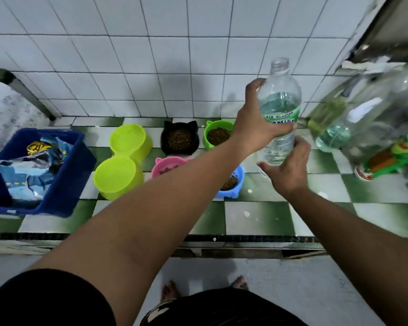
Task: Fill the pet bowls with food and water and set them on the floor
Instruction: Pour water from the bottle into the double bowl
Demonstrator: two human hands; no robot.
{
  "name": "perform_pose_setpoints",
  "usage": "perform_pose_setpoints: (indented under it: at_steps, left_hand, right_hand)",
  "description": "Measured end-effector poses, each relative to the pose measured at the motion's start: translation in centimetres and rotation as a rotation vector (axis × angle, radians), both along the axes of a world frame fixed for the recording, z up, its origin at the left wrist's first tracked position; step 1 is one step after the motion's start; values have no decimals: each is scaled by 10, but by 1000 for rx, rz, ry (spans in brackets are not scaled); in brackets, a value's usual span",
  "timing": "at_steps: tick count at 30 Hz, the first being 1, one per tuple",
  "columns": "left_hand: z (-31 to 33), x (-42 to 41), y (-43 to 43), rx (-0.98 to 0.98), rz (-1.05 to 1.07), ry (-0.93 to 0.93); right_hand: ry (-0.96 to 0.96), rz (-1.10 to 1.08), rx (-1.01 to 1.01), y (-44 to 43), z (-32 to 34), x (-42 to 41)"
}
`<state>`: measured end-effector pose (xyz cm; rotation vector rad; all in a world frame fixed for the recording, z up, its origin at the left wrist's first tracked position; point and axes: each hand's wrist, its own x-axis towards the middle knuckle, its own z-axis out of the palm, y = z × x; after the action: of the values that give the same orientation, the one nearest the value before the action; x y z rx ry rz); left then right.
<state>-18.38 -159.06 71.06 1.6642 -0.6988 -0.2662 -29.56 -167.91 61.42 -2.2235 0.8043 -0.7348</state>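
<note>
Gripping the water bottle in both hands above the checkered counter, from the head view. Wrapping its shoulder and label with the left hand, fingers clamped on the plastic. Cupping its lower body with the right hand, fingers curled round it. Standing near upright, cap off, neck up, partly full. Showing kibble in the black bowl, green bowl and blue bowl. Hiding most of the pink bowl behind the left forearm. Leaving the lime double bowl apparently empty, well left of the bottle and nearer the left arm. Probably calling for a carry leftward past the filled bowls, then a tip of the neck toward it.
</note>
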Motion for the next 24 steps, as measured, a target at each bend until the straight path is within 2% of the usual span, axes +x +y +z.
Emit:
perform_pose_setpoints:
  at_steps: [8,13,17,20,24]
  left_hand:
    - [-33,-36,-65,79,-137,-60]
    - [-53,-43,-85,119,-156,-76]
    - [-61,-44,-93,148,-167,-75]
    - [-63,-46,-95,219,-224,-104]
    - [-62,-43,-96,264,-259,-109]
  right_hand:
    - [101,18,171,-67,-16,-50]
    - [355,34,118,-85,-28,-73]
    - [757,0,-57,-95,-52,-98]
    - [852,48,-92,-96,-69,-108]
    - [892,0,-8,-90,-78,-104]
